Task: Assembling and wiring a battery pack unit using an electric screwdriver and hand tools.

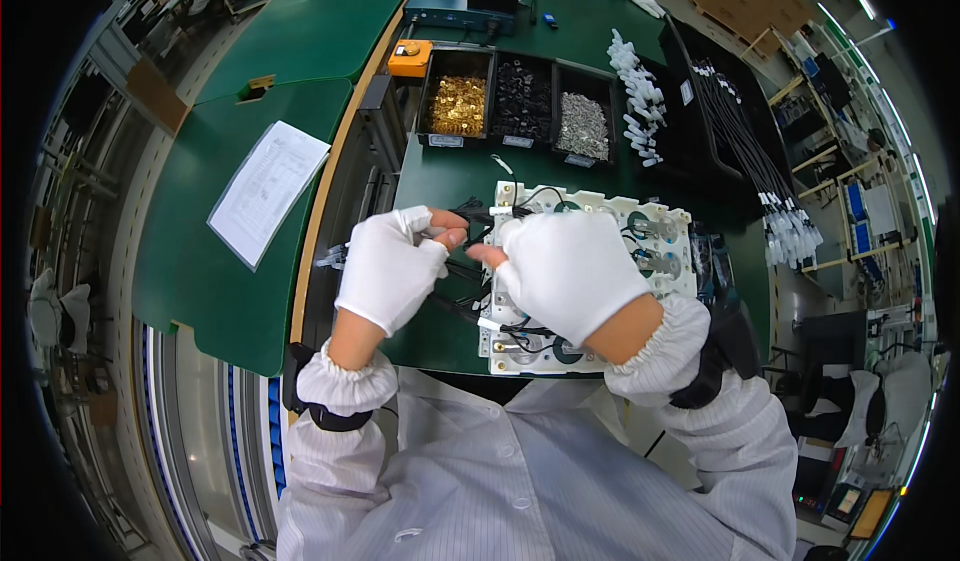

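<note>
A white plastic frame with round fittings lies on the green bench in front of me, with black cables leaving its left side. My left hand, in a white glove with bare fingertips, is closed in a pinch on a black cable just left of the frame. My right hand, gloved the same way, reaches over the frame, its thumb and fingers closed on the cable close to the left fingertips. The right glove hides the middle of the frame and most of that grip. Clear connectors show beside the left hand.
Behind the frame stand black bins of brass-coloured parts, black parts and silver parts. Clear plastic caps and a black tray of cables are at the right. Paper sheets lie on the left table.
</note>
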Motion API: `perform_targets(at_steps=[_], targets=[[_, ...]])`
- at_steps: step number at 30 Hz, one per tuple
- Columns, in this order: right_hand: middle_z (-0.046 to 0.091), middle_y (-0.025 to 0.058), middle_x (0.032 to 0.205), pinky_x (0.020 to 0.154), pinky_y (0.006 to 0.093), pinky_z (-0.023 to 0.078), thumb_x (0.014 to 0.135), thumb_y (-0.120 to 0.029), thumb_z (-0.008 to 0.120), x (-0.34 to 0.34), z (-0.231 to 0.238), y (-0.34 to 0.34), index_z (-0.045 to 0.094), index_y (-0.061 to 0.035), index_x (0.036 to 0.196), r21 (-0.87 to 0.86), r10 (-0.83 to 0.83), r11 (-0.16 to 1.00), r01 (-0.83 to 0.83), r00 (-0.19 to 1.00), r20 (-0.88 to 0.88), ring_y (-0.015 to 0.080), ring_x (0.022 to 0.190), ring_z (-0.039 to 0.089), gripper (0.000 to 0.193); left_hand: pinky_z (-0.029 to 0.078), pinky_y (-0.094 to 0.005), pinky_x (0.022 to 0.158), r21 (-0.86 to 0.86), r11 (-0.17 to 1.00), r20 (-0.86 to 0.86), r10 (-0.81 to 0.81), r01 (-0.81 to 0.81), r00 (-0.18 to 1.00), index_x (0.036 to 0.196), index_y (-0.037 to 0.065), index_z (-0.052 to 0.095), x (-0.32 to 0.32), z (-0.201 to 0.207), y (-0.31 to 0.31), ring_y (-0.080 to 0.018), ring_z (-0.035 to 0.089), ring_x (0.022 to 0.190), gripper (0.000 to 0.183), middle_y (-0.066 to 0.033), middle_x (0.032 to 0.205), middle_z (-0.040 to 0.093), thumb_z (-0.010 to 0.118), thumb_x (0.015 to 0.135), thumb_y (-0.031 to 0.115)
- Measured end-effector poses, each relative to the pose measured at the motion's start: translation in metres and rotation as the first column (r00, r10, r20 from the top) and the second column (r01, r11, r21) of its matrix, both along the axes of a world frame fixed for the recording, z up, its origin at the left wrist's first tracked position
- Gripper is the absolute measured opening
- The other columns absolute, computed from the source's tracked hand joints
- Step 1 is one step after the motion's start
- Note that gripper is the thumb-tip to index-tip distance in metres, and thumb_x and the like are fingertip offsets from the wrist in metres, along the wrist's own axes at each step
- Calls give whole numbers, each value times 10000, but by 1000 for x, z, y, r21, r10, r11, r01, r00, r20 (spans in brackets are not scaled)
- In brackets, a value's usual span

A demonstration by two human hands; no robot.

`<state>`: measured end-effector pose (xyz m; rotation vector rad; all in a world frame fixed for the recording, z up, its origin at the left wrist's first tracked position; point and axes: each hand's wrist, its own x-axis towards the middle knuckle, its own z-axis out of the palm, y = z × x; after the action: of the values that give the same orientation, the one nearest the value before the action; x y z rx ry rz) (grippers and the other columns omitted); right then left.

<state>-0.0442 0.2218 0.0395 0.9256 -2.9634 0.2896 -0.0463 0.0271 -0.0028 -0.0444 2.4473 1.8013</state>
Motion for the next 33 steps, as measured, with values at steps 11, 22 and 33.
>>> perform_targets(at_steps=[11,22,33], targets=[[653,142,672,577,418,516,966,-331,666,12,-9,4,662,-49,824,-276,-139,949,151,988,61,332,620,674,316,452,-203,538,157,986,119,30,-49,992,1070,14,765,20,3,16,-47,591,604,162,-8,780,711,717,952,114],[670,145,762,632,407,522,885,-181,741,28,-3,21,680,-26,881,-405,22,913,42,988,153,336,688,681,166,462,-201,535,165,977,186,104,-135,977,1059,32,777,50,1,16,-39,603,617,147,7,744,684,739,937,105],[642,127,901,775,384,572,816,-78,652,33,10,20,645,-38,931,-148,207,968,-201,978,26,305,880,666,122,474,-211,540,133,984,134,102,-120,986,1054,35,779,51,2,16,-41,605,620,141,10,749,680,742,928,85]])
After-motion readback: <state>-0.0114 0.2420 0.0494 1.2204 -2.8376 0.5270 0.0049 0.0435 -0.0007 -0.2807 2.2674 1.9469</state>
